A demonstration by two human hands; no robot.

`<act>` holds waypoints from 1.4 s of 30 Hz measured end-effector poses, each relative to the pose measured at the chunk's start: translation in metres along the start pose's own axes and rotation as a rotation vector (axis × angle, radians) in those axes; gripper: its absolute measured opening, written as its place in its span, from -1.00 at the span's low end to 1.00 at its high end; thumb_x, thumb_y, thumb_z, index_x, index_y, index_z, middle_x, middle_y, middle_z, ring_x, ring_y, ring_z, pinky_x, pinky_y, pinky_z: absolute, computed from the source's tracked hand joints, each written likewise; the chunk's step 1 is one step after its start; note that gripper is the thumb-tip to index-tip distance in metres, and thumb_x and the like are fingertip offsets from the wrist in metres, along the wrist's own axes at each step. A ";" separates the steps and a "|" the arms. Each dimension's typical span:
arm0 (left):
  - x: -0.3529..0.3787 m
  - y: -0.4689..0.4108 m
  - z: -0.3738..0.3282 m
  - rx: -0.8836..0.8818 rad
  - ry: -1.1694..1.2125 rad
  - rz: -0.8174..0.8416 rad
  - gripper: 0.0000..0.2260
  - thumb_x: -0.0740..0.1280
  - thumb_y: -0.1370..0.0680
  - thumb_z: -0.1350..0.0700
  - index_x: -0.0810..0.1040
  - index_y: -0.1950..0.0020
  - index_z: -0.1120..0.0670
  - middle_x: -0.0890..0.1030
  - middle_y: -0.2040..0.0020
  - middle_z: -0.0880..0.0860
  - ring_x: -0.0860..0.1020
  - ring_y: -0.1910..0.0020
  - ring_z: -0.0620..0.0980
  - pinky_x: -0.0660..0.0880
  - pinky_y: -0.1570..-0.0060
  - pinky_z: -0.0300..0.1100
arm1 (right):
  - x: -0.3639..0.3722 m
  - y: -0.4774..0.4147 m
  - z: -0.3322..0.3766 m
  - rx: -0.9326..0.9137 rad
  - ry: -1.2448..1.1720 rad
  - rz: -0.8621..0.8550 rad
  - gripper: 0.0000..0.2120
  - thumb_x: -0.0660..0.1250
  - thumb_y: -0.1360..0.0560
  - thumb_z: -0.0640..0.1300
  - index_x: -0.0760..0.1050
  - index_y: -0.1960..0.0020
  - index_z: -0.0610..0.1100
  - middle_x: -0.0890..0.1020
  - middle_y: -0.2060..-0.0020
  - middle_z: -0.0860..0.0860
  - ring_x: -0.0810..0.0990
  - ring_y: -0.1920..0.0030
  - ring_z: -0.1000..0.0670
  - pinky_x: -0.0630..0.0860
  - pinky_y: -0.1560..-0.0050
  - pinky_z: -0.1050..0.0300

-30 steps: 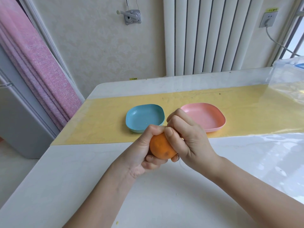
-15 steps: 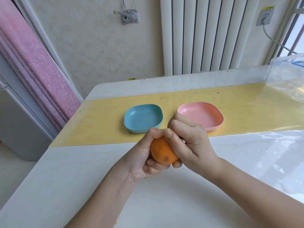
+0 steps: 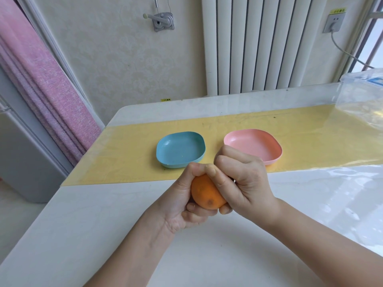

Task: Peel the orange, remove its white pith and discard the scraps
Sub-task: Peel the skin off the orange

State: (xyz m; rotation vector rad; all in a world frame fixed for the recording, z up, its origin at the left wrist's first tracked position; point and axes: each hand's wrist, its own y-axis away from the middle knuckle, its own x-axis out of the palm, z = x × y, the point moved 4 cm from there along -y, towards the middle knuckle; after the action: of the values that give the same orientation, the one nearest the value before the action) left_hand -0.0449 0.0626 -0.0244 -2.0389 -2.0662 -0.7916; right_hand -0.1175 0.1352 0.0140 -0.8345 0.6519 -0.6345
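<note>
Orange [image 3: 207, 193] in left hand [image 3: 179, 206], right hand [image 3: 247, 181]

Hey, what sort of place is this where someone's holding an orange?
Probably a room in a home: a white table, a white radiator on the wall behind it, and a pink curtain at the left.

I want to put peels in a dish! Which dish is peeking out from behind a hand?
The pink dish: the right hand, gripping the orange, covers its near corner. The blue dish, left of it, shows nearly whole.
</note>
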 end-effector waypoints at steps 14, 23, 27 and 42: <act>-0.035 0.007 -0.027 0.415 -0.553 -0.508 -0.57 0.46 -0.27 -0.11 0.52 -0.08 -0.01 0.58 0.21 -0.02 0.52 0.33 -0.03 0.47 0.40 -0.22 | -0.001 0.010 -0.043 0.372 0.075 0.123 -0.56 0.32 -0.43 0.25 0.47 -0.18 0.01 0.44 -0.05 0.13 0.54 0.07 0.10 0.51 0.12 0.30; -0.034 0.004 -0.021 0.484 -0.948 -0.805 -0.50 0.49 -0.35 0.18 0.29 -0.04 -0.22 0.48 0.01 -0.18 0.53 0.15 -0.19 0.44 0.28 -0.46 | 0.000 0.018 -0.056 0.583 -0.156 0.138 -0.62 0.46 -0.34 0.03 0.63 -0.13 -0.07 0.59 0.13 0.09 0.63 0.08 0.15 0.52 0.04 0.28; -0.030 0.005 -0.024 0.549 -0.900 -0.875 -0.45 0.60 -0.25 0.10 0.34 -0.06 -0.10 0.50 0.02 -0.17 0.50 0.14 -0.36 0.41 0.25 -0.51 | 0.002 0.017 -0.048 0.381 0.056 0.106 -0.72 0.35 -0.52 -0.08 0.60 -0.18 -0.18 0.51 0.19 0.12 0.53 0.17 0.27 0.38 0.15 0.51; -0.028 -0.002 -0.013 0.531 -0.864 -0.803 -0.53 0.49 -0.19 0.06 0.36 0.00 -0.10 0.54 0.12 -0.14 0.52 0.21 -0.28 0.45 0.24 -0.43 | -0.002 0.010 -0.044 0.103 0.428 0.099 -0.70 0.10 -0.57 -0.13 0.41 0.28 -0.22 0.41 0.37 -0.05 0.30 0.44 -0.02 0.25 0.46 0.11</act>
State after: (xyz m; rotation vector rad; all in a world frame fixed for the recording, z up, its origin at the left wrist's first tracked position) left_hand -0.0481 0.0314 -0.0261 -1.3013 -3.1122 0.7234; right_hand -0.1481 0.1219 -0.0164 -0.5686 1.0321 -0.7577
